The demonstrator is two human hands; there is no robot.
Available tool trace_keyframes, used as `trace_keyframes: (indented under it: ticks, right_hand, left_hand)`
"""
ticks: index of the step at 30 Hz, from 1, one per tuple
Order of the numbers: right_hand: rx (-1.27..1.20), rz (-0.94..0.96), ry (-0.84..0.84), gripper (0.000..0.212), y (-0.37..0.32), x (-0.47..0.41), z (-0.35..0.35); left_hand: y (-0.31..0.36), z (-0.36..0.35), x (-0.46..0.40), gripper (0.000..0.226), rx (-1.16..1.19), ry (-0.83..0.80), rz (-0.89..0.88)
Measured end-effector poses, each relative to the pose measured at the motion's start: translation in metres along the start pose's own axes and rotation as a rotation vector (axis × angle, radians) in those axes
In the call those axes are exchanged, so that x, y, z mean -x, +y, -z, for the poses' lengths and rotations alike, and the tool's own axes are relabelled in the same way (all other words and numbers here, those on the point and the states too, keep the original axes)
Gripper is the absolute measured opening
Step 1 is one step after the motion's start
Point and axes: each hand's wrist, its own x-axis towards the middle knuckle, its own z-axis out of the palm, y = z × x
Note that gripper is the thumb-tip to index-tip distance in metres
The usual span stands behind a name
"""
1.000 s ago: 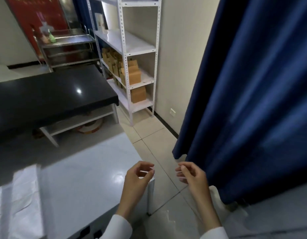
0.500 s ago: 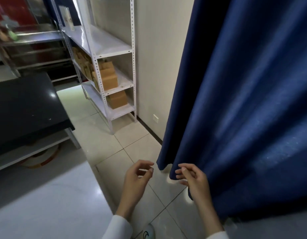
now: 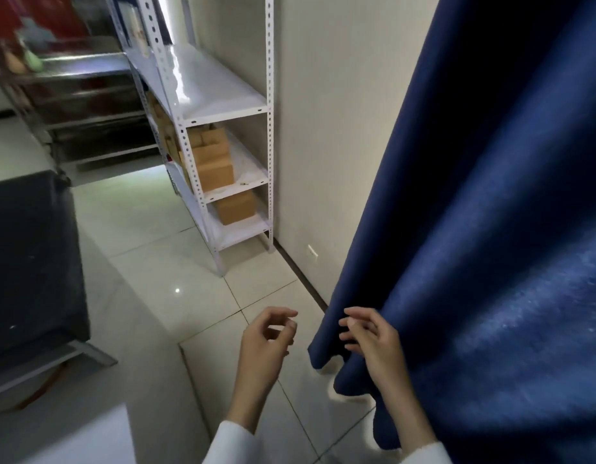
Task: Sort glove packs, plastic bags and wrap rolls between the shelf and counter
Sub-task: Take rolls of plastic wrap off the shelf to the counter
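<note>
No brand, label or writing can be read anywhere in the head view; the cartons are plain-faced and the far objects are blurred.

The left hand (image 3: pixel 265 344) is raised over the pale glossy tiled floor (image 3: pixel 149 262), its fingers loosely curled, thumb and forefinger near each other but pinching nothing that can be seen. The right hand (image 3: pixel 373 343) is just beside it, in front of the hem of a heavy dark blue fabric curtain (image 3: pixel 490 229) that fills the right side of the picture; its fingers are relaxed and slightly bent, and this grip also holds nothing. Whether the right fingertips touch the curtain cannot be told. Both wrists end in white sleeves.

The tall white perforated-steel shelf (image 3: pixel 223 95) stands against the cream wall (image 3: pixel 323 128), well apart from both hands and beyond them. Its upper visible level is bare white board; the two lower levels carry plain brown cardboard boxes (image 3: pixel 216 169). No glove packs, plastic bags or wrap rolls can be made out on it.

At the left edge is a dark black tabletop (image 3: pixel 29 256) on a grey metal frame. A white tabletop corner (image 3: pixel 72 437) shows at the bottom left. Farther back stands a stainless steel rack (image 3: pixel 89 105), blurred.
</note>
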Motion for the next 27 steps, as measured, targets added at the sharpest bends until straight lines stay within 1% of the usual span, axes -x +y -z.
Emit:
trace_keyframes:
  ticks: [6, 11, 14, 17, 20, 24, 27]
  right_hand:
    - [0.056, -0.008, -0.223, 0.019, -0.024, -0.114, -0.021]
    - [0.088, 0.072, -0.347, 0.016, -0.056, -0.198, -0.041]
    - [0.094, 0.097, -0.421, 0.016, -0.067, -0.234, -0.056]
    - [0.107, 0.080, -0.498, 0.016, -0.075, -0.261, -0.078]
    - [0.107, 0.075, -0.545, 0.016, -0.080, -0.286, -0.110]
    - [0.138, 0.063, -0.628, 0.015, -0.080, -0.314, -0.161]
    - [0.177, 0.078, -0.686, 0.018, -0.086, -0.337, -0.206]
  left_hand:
    - [0.008, -0.026, -0.073, 0.014, 0.009, 0.123, 0.006]
    - [0.030, -0.029, -0.135, 0.024, 0.018, 0.310, 0.013]
    - [0.038, -0.023, -0.160, 0.023, 0.017, 0.409, 0.020]
    - [0.040, -0.011, -0.178, 0.018, 0.009, 0.487, 0.029]
    - [0.039, 0.008, -0.198, 0.018, 0.026, 0.555, 0.033]
    - [0.032, 0.041, -0.232, 0.016, 0.066, 0.634, 0.046]
    - [0.027, 0.071, -0.268, 0.019, 0.125, 0.690, 0.050]
